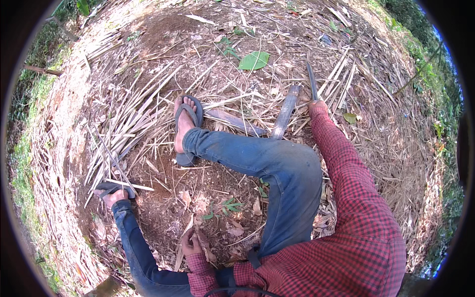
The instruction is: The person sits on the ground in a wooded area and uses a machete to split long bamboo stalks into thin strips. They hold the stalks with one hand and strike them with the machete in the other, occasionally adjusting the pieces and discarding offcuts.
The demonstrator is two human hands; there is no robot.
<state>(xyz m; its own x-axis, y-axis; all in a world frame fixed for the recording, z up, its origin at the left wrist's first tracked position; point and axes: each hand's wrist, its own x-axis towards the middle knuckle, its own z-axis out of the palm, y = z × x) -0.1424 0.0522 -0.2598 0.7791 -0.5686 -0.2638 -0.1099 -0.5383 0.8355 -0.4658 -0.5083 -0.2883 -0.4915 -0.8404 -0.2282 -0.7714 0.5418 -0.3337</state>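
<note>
My right hand [317, 108] is closed round the handle of a long knife [311, 81], its dark blade pointing away from me. Just left of it a thick greyish wooden or bamboo piece [285, 113] lies aslant on the ground, its near end behind my bent right knee. Low in the view, between my legs, my left hand [191, 243] has curled fingers beside a pale strip [183, 241] and a dry brown leaf [205, 246]. Whether those fingers grip the strip cannot be made out.
Long pale split strips [129, 119] are heaped at the left, and more strips [341, 74] lie beyond the knife. Another stout piece [236, 122] rests near my sandalled foot [185, 116]. A green leaf [254, 60] lies farther off; greenery borders the litter-strewn ground.
</note>
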